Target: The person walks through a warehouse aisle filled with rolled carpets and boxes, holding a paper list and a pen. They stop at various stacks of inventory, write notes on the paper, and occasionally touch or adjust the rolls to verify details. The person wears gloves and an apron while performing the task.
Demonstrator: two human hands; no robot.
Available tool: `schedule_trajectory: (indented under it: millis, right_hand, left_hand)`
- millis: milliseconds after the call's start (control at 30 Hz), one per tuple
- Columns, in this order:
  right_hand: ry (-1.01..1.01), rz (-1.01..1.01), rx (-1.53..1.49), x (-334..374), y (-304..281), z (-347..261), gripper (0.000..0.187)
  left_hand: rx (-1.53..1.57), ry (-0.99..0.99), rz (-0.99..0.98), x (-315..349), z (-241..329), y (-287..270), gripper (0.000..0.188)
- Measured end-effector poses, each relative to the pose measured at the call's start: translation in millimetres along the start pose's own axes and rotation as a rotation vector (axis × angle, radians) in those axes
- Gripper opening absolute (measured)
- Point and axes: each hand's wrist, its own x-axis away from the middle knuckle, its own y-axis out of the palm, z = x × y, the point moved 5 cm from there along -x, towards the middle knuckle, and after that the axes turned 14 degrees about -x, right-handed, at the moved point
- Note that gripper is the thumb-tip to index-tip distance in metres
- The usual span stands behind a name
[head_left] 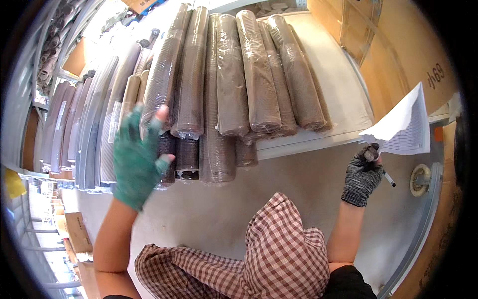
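My left hand (137, 157), in a green glove with bare fingertips, is raised in front of the plastic-wrapped rolls, fingers apart and holding nothing. Just behind it is a dark patterned roll (167, 65); whether the fingers touch it I cannot tell. More brown wrapped rolls (257, 74) lie side by side and stacked on a pale shelf (343, 79), their near ends toward me. On the right, my right hand (362, 174), in a dark grey knit glove, is closed around a sheaf of white paper (401, 129) with printed lines. A pen (389, 178) sticks out beside that hand.
Grey and brown rolls (94, 119) stand close together at the left. Large cardboard boxes (408, 55) rise at the right, with a roll of tape (420, 180) near the shelf post. Below the shelf is grey floor (214, 214); checked cloth (284, 244) covers my lap.
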Motion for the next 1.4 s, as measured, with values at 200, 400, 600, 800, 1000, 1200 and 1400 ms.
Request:
schedule_trajectory:
  millis: [200,400,600,800,1000,1200,1400]
  right_hand:
    - [0.271,-0.208,-0.030,7.9,-5.9,6.1,0.017]
    - [-0.048,-0.130,0.336,36.5,-0.7,-11.1,0.015]
    - [-0.006,-0.198,0.225,56.7,20.2,-12.7,0.006]
    - [0.081,-0.321,0.237,64.9,38.2,13.0,0.014]
    - [0.046,-0.435,0.233,98.9,63.0,24.5,0.009]
    - [-0.019,-0.353,0.245,105.6,61.6,20.8,0.007]
    - [-0.016,-0.416,0.340,119.3,73.8,32.5,0.006]
  left_hand:
    - [0.453,-0.119,-0.132,-25.8,-7.7,52.6,0.111]
    - [-0.227,0.057,0.314,-13.5,7.8,71.0,0.074]
    - [0.133,0.231,0.002,-21.7,-3.3,55.7,0.066]
    - [1.493,-0.600,-0.102,-53.5,-78.1,173.1,0.070]
    - [1.690,-0.611,-0.308,-82.4,-57.5,162.1,0.065]
    - [1.847,-0.517,-0.223,-94.5,-26.2,103.4,0.075]
    - [1.586,-0.513,-0.120,-108.8,-32.0,137.7,0.101]
